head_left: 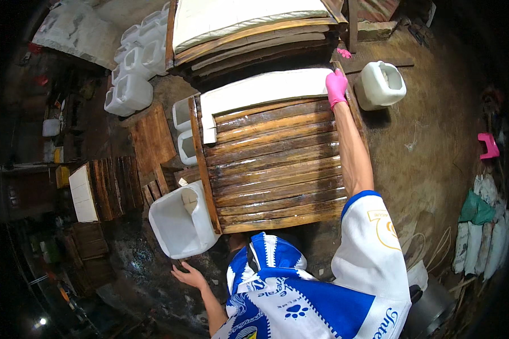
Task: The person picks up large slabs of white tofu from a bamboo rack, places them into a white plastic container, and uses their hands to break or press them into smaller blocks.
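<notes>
A pink glove covers my right hand [336, 87], which is closed at the right end of a thick white sheet [266, 93]. This sheet lies across the far part of a wet rack of wooden slats [277, 164]. On the left, a narrow strip of it hangs down over the slats. The exact grip of the gloved fingers is partly hidden. My left hand [191, 277] is bare, its fingers apart and nothing in it. It hovers just below a large white plastic container with a cut-open top [184, 223], which stands at the rack's near left corner.
Beyond the rack stands a wooden stack topped with white sheet [249, 22]. Another open-topped white container [379, 85] is on the floor at right. White jugs [133, 85] cluster at far left. A pink stool [488, 146] and filled sacks [475, 243] line the right side.
</notes>
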`<state>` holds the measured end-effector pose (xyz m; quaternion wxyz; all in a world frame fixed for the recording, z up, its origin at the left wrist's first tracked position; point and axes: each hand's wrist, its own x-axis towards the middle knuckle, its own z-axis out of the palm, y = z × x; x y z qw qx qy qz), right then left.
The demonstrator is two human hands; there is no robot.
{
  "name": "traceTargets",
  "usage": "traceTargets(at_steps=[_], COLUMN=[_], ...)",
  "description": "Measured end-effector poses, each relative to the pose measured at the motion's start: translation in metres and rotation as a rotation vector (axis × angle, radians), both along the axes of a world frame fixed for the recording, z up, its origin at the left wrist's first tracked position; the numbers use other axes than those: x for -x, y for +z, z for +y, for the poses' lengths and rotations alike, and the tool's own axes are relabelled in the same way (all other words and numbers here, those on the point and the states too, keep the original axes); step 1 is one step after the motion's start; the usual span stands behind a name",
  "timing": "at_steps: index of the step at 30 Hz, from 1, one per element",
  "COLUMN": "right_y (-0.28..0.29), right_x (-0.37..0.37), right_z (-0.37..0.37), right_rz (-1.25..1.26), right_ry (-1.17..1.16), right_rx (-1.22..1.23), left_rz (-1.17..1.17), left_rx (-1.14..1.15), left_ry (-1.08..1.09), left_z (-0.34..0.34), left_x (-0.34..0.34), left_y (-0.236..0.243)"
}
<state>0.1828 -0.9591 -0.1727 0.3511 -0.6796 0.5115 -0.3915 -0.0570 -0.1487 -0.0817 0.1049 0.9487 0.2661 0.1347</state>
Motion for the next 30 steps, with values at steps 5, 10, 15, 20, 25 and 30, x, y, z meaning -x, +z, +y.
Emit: traceTargets(at_steps=[5, 10, 15, 20, 25, 30], right_y=[0.026, 0.079, 0.062, 0.113, 0.108, 0.082], right_x=[0.032, 0.019, 0.005, 0.026, 0.068, 0.105], right_z=[-0.103, -0.018, 0.0, 0.1, 0.095, 0.097], right_rz=[-0.528, -0.484, -0.986, -1.236, -1.234, -1.068], right_ry=[0.857, 0.993, 1.12, 1.429, 1.141, 0.939], right_rx=[-0.97, -1.439, -1.393, -1.806, -1.545, -1.003], left_rz=[0.005, 0.065, 0.107, 0.137, 0.033, -0.054], left_rx=[0.089, 0.024, 0.057, 0.058, 0.173, 0.035], left_ry=[-0.048, 0.027, -0.053, -0.087, -0.159, -0.259], left_z=[-0.031, 0.007, -0.002, -0.009, -0.035, -0.048], left_x=[-0.013, 0.019, 0.016, 0.006, -0.029, -0.056], left_y=[-0.008, 0.008, -0.01, 0.001, -0.004, -0.004])
